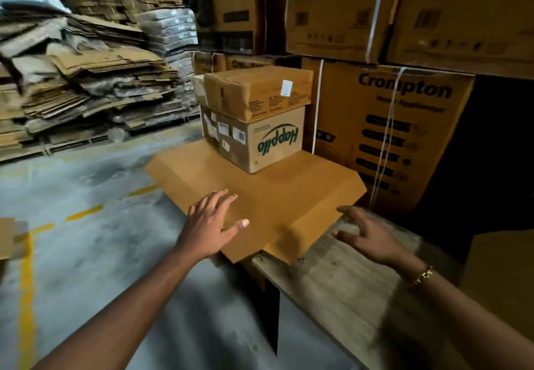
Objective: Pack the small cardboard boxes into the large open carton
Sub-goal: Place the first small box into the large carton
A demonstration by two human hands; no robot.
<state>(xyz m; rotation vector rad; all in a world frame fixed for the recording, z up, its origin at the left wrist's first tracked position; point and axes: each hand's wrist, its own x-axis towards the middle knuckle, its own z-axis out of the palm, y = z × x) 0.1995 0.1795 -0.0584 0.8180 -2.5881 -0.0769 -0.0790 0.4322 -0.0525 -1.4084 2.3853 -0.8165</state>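
Across the upper right of the frame I see a wall of large stacked cartons [387, 135], one printed "Crompton". The upper left is filled by heaps of flattened cardboard [86, 75] on the grey floor [86, 254]. At the centre lies a plain flattened carton [260, 193], resting on a wooden surface [346, 283] that runs to the lower right. On the carton's far part stands a box printed "Happilo" upside down [260, 141], with a second small box [257, 92] stacked on top of it. My left hand [212, 225] lies spread, palm down, on the carton's near flap. My right hand [367, 236], fingers spread and empty, is at the carton's right corner; I cannot tell whether it touches. A bracelet [423, 275] circles that wrist.
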